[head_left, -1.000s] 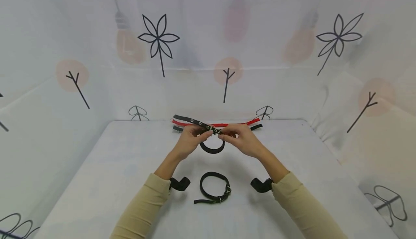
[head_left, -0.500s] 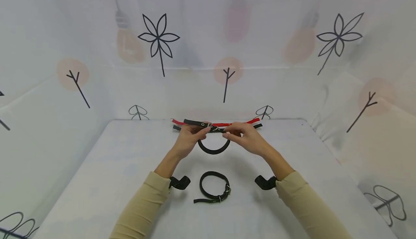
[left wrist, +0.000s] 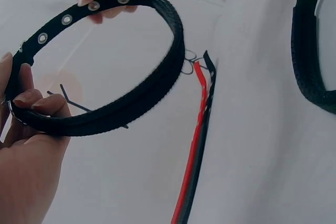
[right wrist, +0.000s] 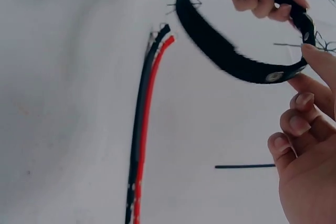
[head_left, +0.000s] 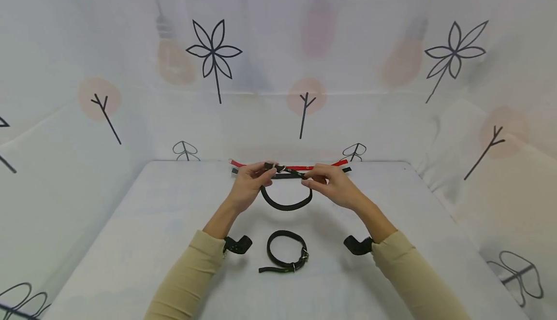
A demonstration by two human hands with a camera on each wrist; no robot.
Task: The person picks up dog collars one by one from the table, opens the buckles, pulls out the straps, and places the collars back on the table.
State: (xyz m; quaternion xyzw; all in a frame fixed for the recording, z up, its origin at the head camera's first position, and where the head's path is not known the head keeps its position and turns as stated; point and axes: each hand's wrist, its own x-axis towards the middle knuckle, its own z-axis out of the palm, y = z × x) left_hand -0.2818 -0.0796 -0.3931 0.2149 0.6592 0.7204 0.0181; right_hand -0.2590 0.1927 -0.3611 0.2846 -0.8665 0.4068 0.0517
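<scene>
Both hands hold up a black dog collar (head_left: 286,208) above the far part of the table, its loop hanging down. My left hand (head_left: 248,182) pinches it at the buckle end, where a short strap tip (head_left: 268,166) shows by the fingertips. My right hand (head_left: 332,184) pinches the strap between thumb and forefinger. Metal-rimmed eyelets (left wrist: 66,20) run along the upper part in the left wrist view, and the loop is wide and round there. Fingers partly hide the buckle. Nearer to me, a second black collar (head_left: 285,233) lies buckled into a ring, its tail pointing left.
Behind the hands, a red collar (head_left: 300,167) and a black collar (head_left: 283,176) lie stretched out side by side near the back edge of the white table (head_left: 174,213). Patterned cloth walls (head_left: 261,126) rise behind and at both sides. Black wrist cameras (head_left: 359,246) sit at the cuffs.
The strap's long free tail at the left has shortened to a small tip, and the loop has widened. My right hand has moved right, my left slightly left. The collar on the table stays put.
</scene>
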